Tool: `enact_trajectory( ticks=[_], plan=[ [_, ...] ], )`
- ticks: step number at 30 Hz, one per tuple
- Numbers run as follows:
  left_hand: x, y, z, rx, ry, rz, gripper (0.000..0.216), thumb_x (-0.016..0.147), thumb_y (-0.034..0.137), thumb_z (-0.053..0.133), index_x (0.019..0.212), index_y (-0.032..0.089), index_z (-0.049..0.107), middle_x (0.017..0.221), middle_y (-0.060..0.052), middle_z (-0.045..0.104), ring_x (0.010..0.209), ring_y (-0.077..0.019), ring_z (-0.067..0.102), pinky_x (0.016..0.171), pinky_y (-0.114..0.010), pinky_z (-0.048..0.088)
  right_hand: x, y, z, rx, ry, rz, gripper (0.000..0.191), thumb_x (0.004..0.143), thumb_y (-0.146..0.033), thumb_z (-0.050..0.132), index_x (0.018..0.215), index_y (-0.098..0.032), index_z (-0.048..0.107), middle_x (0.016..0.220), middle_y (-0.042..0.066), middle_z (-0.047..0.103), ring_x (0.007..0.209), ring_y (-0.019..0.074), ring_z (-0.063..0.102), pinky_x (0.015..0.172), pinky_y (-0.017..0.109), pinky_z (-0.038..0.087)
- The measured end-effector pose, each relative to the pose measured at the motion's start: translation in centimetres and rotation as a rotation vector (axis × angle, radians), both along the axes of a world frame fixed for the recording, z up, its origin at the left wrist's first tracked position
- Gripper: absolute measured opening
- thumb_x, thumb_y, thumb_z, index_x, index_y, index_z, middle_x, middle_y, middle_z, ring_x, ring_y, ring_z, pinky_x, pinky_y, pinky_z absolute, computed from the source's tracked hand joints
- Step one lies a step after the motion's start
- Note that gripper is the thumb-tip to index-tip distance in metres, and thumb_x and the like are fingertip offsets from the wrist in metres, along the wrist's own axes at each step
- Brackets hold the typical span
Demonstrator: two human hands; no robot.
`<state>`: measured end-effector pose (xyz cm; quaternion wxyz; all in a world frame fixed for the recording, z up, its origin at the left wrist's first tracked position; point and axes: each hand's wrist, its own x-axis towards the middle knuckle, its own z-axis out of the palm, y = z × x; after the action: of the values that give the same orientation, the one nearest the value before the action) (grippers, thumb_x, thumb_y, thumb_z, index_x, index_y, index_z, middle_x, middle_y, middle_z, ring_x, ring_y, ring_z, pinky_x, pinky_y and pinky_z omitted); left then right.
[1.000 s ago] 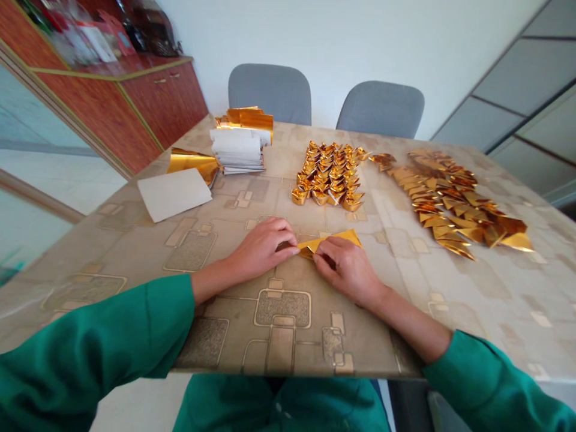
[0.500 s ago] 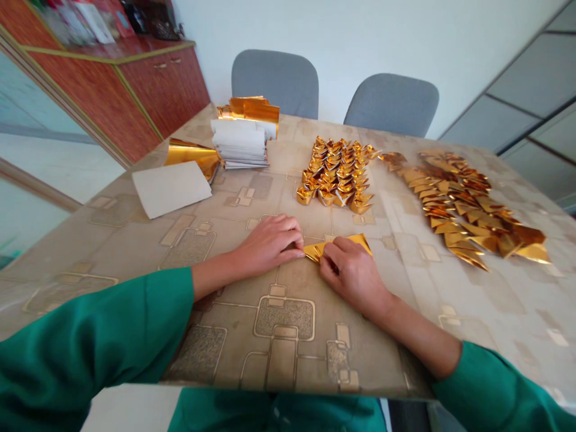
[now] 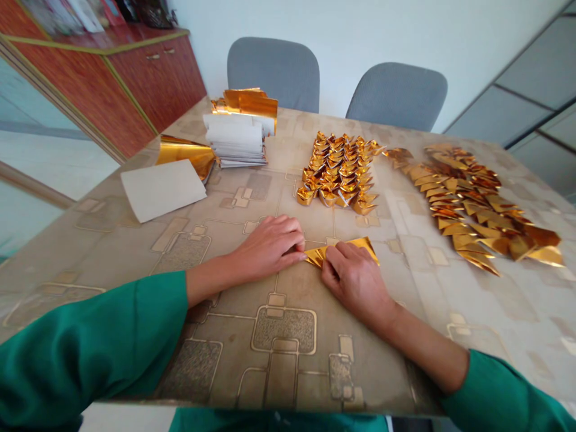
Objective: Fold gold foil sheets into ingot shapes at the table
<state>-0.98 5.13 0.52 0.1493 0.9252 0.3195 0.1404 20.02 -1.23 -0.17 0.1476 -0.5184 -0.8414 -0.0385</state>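
Note:
A folded piece of gold foil paper lies on the table between my two hands. Its left tip is pinched by my left hand, thumb and fingers together. My right hand is closed over the middle of the same piece, knuckles up, hiding part of it. The far right end of the foil shows beyond the right knuckles. Just past my hands stand rows of folded gold foil ingots.
Overlapping folded gold pieces spread over the table's right side. At the left are a stack of paper sheets, gold sheets and a white sheet. Two grey chairs stand behind the patterned table.
The view has shifted slightly. Both hands stay on the foil piece in nearly the same grip, and a little more of its right end shows.

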Motion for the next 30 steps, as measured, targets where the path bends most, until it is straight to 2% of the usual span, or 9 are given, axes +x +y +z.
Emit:
enact_trajectory(
  ticks=[7, 12, 17, 21, 26, 30],
  plan=[
    [0.4, -0.2, 0.0, 0.05, 0.041, 0.02, 0.018, 0.089, 0.036, 0.064, 0.085, 0.018, 0.062, 0.095, -0.005, 0.059, 0.09, -0.0211, 0.051, 0.078, -0.034, 0.036, -0.5, -0.2, 0.0, -0.003, -0.033, -0.087, 0.014, 0.086, -0.017, 0.052, 0.073, -0.018, 0.057, 0.073, 0.005, 0.062, 0.07, 0.0193, 0.052, 0.064, 0.032, 0.025],
    [0.9, -0.6, 0.0, 0.028, 0.028, 0.124, 0.015, 0.083, 0.032, 0.067, 0.078, 0.018, 0.063, 0.09, -0.004, 0.058, 0.089, -0.0215, 0.051, 0.079, -0.035, 0.037, -0.4, -0.2, 0.0, -0.044, 0.044, -0.134, 0.006, 0.084, -0.018, 0.053, 0.078, -0.017, 0.055, 0.073, 0.004, 0.061, 0.069, 0.0184, 0.052, 0.064, 0.03, 0.027],
    [1.3, -1.0, 0.0, 0.042, 0.02, 0.183, 0.014, 0.082, 0.028, 0.067, 0.074, 0.018, 0.062, 0.088, -0.004, 0.059, 0.087, -0.021, 0.051, 0.077, -0.034, 0.037, -0.3, -0.1, 0.1, -0.065, 0.062, -0.119, 0.008, 0.086, -0.017, 0.051, 0.079, -0.018, 0.055, 0.073, 0.003, 0.062, 0.068, 0.0176, 0.051, 0.063, 0.03, 0.026],
    [0.9, -0.8, -0.1, 0.062, 0.008, 0.153, 0.016, 0.086, 0.03, 0.064, 0.076, 0.017, 0.062, 0.088, -0.004, 0.059, 0.087, -0.0211, 0.051, 0.078, -0.035, 0.038, -0.2, 0.0, 0.1, -0.074, 0.078, -0.109, 0.009, 0.087, -0.017, 0.051, 0.079, -0.018, 0.055, 0.073, 0.003, 0.062, 0.067, 0.0174, 0.051, 0.063, 0.03, 0.026],
    [-0.3, -0.1, 0.0, -0.071, -0.087, 0.022, 0.019, 0.085, 0.037, 0.067, 0.085, 0.019, 0.065, 0.099, -0.005, 0.058, 0.097, -0.022, 0.053, 0.086, -0.036, 0.04, 0.0, 0.0, -0.1, -0.105, 0.119, -0.084, 0.008, 0.088, -0.017, 0.049, 0.082, -0.017, 0.055, 0.076, 0.005, 0.063, 0.07, 0.0183, 0.053, 0.065, 0.03, 0.029],
    [-0.7, 0.1, 0.1, -0.126, -0.134, 0.006, 0.015, 0.086, 0.034, 0.067, 0.085, 0.019, 0.066, 0.1, -0.005, 0.057, 0.1, -0.0221, 0.054, 0.089, -0.037, 0.04, 0.0, 0.0, 0.3, -0.14, 0.167, -0.087, 0.011, 0.09, -0.023, 0.051, 0.083, -0.017, 0.055, 0.076, 0.005, 0.062, 0.07, 0.0191, 0.054, 0.066, 0.03, 0.032]
  ],
)
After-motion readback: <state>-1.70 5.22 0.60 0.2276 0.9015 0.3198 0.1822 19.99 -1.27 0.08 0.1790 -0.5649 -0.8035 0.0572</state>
